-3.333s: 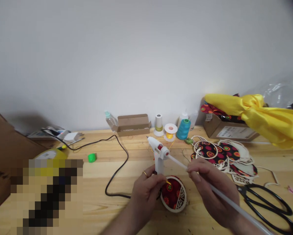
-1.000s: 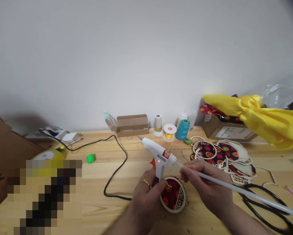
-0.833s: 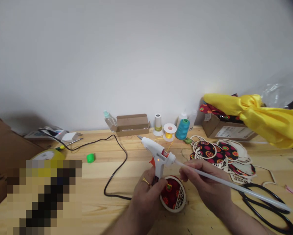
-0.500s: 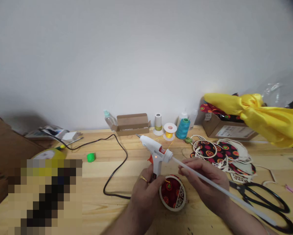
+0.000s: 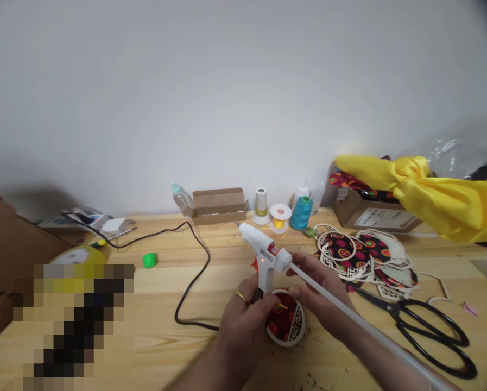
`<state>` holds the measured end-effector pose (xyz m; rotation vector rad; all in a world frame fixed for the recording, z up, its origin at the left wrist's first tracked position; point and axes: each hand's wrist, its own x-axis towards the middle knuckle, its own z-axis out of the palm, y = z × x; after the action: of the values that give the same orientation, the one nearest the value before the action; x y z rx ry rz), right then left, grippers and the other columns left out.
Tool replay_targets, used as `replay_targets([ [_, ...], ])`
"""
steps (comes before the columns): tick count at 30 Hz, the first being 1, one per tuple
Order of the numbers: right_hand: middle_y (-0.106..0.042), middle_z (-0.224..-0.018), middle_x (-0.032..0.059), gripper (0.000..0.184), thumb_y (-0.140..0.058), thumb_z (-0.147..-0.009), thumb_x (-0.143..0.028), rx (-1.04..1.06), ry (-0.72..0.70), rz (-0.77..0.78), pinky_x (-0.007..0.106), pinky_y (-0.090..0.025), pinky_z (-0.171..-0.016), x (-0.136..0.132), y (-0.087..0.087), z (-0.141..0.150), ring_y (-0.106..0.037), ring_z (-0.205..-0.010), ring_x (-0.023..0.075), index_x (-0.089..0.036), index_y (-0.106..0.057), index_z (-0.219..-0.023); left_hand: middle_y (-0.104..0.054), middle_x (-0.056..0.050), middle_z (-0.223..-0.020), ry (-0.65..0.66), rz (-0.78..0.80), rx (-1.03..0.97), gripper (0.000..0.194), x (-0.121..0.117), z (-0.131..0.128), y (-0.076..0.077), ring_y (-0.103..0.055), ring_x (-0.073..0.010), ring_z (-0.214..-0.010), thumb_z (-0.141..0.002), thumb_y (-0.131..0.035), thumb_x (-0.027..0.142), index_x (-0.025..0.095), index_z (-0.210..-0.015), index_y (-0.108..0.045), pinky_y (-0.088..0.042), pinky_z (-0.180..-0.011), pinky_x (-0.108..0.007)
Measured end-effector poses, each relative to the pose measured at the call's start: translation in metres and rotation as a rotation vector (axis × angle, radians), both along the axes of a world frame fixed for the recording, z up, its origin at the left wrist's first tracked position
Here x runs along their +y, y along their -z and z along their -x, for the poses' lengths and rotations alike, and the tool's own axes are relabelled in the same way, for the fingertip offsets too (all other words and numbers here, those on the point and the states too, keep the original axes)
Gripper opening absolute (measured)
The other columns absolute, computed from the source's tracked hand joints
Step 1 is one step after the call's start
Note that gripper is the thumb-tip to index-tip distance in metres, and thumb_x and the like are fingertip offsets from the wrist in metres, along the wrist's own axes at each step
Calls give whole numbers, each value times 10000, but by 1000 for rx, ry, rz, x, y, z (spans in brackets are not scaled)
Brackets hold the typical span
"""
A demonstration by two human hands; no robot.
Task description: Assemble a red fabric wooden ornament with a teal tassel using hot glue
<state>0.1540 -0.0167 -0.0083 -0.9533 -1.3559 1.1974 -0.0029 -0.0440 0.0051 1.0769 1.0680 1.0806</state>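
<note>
My left hand (image 5: 245,320) is wrapped round the handle of a white hot glue gun (image 5: 263,255), which stands upright with its nozzle toward the far left. A small light glows on the gun's side, and its orange trigger shows in front. From the back of the gun a long translucent glue stick (image 5: 328,296) slants down to the right. Under this stick is my right hand (image 5: 322,290), thumb and fingers apart near the gun's rear, not gripping the stick. Below the hands lies a round ornament (image 5: 286,328) with dark red patterned fabric, a pale fretwork rim and a bit of yellow cord.
Black scissors (image 5: 422,326) lie at the right, below a pile of fabric-covered fretwork pieces (image 5: 361,252). Thread spools (image 5: 301,213) and a small open carton (image 5: 219,209) line the wall. The gun's black cable (image 5: 206,260) loops left past a green cap (image 5: 149,260).
The glue stick was in my right hand's pinch; now the fingers have come off it and moved left, close to the gun's rear. My left hand keeps hold of the glue gun.
</note>
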Motion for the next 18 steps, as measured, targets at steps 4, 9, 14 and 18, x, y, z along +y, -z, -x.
replay_targets([
  [4,-658,-933,63,569,-729,-637,-544,222,-277,212,332,-514,-686,0,0,13,-619,-819,217,-208,-599,-1077,-685,-90,-963,38,-69,20,231,-5,-7,2,-626,-239,-887,-787,-599,261,188,-979,-703,-497,-753,-308],
  [9,-640,-809,26,375,-694,-720,-464,285,-201,319,271,-487,-571,-6,-6,20,-581,-647,140,-195,-633,-974,-673,-85,-1043,202,-425,286,210,-7,-4,6,-614,-230,-959,-832,-531,180,216,-894,-729,-481,-820,-331],
  [14,-647,-975,32,235,-655,-773,-430,393,-67,216,313,-515,-741,15,-30,11,-594,-930,181,-242,-641,-914,-596,-60,-1266,-37,-537,354,178,-9,19,-11,-611,-190,-1020,-833,-563,143,234,-870,-712,-471,-895,-317],
  [18,-628,-982,6,206,-648,-779,-423,393,55,-18,325,-510,-815,53,-53,1,-595,-1007,167,-249,-613,-882,-705,-13,-1063,-40,-419,276,166,-20,35,-21,-651,-163,-934,-842,-568,151,254,-843,-698,-509,-839,-279],
])
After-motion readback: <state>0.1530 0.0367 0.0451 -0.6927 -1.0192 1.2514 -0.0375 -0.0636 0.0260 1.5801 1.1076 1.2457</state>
